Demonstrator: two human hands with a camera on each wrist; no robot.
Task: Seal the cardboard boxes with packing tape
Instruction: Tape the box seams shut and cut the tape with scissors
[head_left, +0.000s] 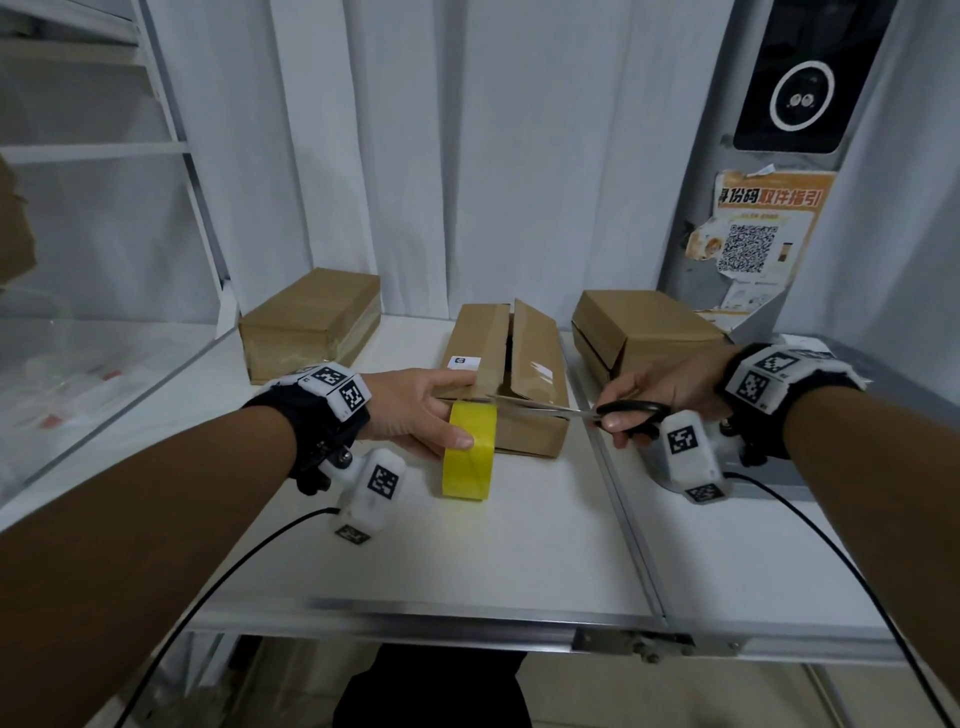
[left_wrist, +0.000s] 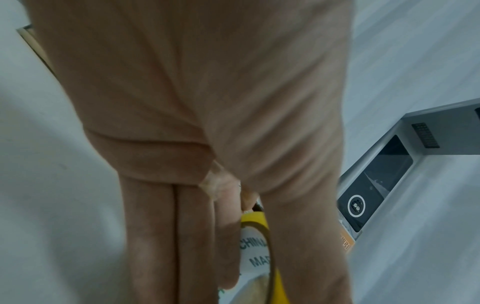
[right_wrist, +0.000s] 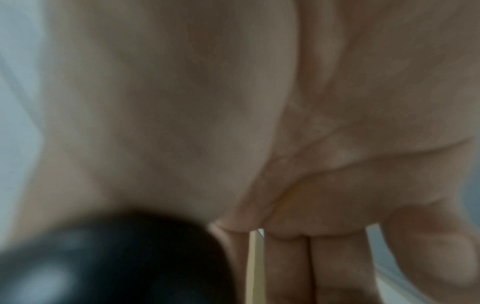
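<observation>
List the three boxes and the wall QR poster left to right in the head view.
Closed left box → middle box with flaps open → right box → QR poster.

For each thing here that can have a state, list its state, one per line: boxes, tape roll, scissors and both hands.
middle cardboard box: top flaps ajar, right flap raised
left cardboard box: closed
right cardboard box: top closed
yellow tape roll: held on edge at the middle box's near end
scissors: blades towards the tape
left hand: grips the roll
right hand: holds the scissors
</observation>
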